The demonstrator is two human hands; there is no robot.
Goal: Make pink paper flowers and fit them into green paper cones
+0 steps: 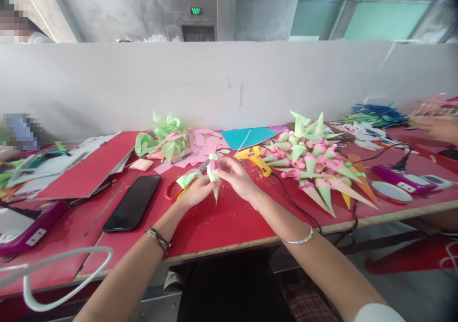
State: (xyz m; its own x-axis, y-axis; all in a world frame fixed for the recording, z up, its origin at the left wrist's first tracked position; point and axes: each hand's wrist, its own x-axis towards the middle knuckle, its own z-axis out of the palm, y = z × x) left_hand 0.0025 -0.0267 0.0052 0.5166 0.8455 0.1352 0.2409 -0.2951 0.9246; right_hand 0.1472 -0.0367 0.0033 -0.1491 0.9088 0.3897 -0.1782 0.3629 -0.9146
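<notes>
My left hand [197, 190] is closed on a small pale green paper cone [216, 194] with pink and light green at its top, held upright above the red table. From the other side, my right hand [234, 175] pinches the upper part of the same cone. Scissors with red and yellow handles [172, 190] lie beside and partly behind my left hand, near a crumpled green piece [186, 179]. A yellow glue gun [255, 158] rests beyond my right hand. To its right is a pile of green and pink paper cones [310, 162].
A black phone [132, 203] lies left of my hands. Behind are green crumpled paper [171, 131], pink sheets [200, 145] and a teal sheet [246, 138]. Purple power strips [404, 179] sit at both sides. At the right edge, another person's hand [438, 127] shows.
</notes>
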